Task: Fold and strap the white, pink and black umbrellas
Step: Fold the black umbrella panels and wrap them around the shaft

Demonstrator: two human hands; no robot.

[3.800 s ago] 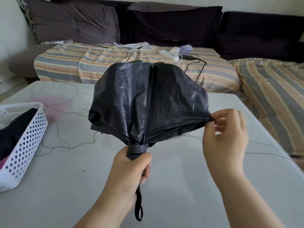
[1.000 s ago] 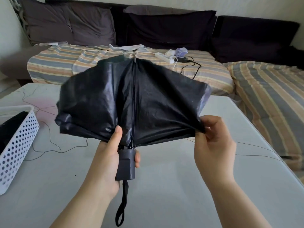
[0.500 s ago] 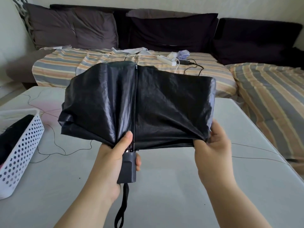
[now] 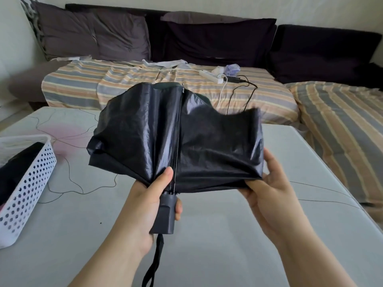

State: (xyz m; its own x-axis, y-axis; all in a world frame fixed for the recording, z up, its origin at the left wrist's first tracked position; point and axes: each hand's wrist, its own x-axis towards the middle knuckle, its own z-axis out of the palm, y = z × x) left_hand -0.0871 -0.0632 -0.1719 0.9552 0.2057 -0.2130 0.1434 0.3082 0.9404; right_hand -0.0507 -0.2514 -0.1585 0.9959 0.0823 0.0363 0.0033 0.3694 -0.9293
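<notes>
Loosely bunched black umbrella [image 4: 207, 146]; glossy canopy creased; wrist strap [image 4: 153, 264] dangling

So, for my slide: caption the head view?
Left hand grips black umbrella handle; right hand gathers its canopy edge.

We stand at a pale grey table [image 4: 217, 235] veined with thin dark lines, a pink stain near its far left corner. Beyond its far edge runs a dark corner sofa [image 4: 217, 36] with plump purple-grey cushions [image 4: 93, 32], its seats covered in striped sheets [image 4: 83, 83] of orange, grey and cream. Soft daylight falls on the plain pale wall [image 4: 269, 7] behind it.
</notes>
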